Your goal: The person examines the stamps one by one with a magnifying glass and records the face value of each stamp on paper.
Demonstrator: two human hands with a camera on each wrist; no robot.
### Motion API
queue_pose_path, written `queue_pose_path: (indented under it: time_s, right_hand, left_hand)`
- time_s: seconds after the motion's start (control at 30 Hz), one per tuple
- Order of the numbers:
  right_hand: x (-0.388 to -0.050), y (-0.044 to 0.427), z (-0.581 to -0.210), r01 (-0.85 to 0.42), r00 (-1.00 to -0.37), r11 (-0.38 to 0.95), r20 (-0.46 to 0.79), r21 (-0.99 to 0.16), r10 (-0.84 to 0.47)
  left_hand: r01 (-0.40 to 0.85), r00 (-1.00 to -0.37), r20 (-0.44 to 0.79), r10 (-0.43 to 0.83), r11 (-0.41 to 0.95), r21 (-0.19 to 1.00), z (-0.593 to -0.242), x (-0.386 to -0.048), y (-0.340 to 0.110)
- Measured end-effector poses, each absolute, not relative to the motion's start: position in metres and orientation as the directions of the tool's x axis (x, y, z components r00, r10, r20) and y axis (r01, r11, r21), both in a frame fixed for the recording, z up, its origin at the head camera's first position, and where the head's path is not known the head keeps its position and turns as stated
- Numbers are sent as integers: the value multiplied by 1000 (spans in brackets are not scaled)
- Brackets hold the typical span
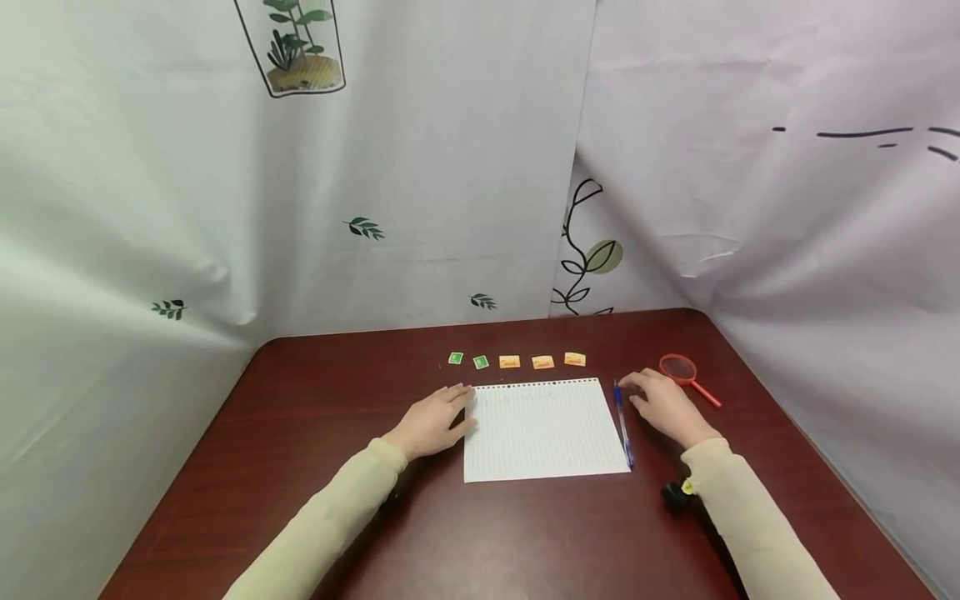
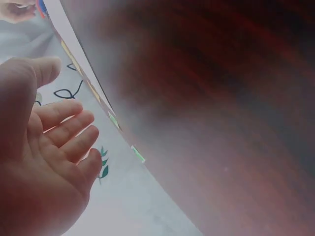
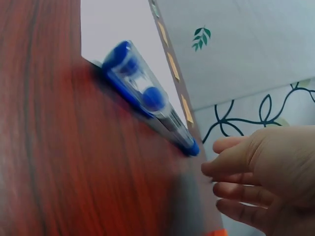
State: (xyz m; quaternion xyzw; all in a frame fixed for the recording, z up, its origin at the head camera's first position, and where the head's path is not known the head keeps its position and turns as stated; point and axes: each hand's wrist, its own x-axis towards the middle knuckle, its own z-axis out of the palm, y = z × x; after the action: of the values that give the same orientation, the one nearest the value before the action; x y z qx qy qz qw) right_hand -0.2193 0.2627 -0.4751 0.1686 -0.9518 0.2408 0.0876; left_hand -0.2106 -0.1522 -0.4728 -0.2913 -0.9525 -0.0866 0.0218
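A lined sheet of paper [image 1: 543,437] with punched holes along its far edge and faint writing lies on the table. At its left edge my left hand [image 1: 431,423] touches the sheet, fingers extended; the left wrist view shows the bare palm [image 2: 54,172]. A blue ballpoint pen [image 1: 622,421] lies along the sheet's right edge. My right hand [image 1: 663,407] is just right of the pen's far end, fingers loosely bent. In the right wrist view the fingertips [image 3: 209,168] are close to the pen [image 3: 142,93] but apart from it, holding nothing.
Behind the sheet lie two small green cards [image 1: 481,362] and three orange ones [image 1: 543,362] in a row. Beyond my right hand is a red magnifying glass [image 1: 705,393]. White printed cloth [image 1: 450,167] hangs around the dark red table [image 1: 337,400].
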Motion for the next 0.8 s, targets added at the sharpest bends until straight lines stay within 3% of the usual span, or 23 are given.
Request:
queue_pose_path:
  time_s: [0.8]
  right_hand:
    - [-237,242,-485,-339,-940,851,169,-400,-296]
  left_hand:
    - [599,-796,-5,605,790,132,-477,-198,-146]
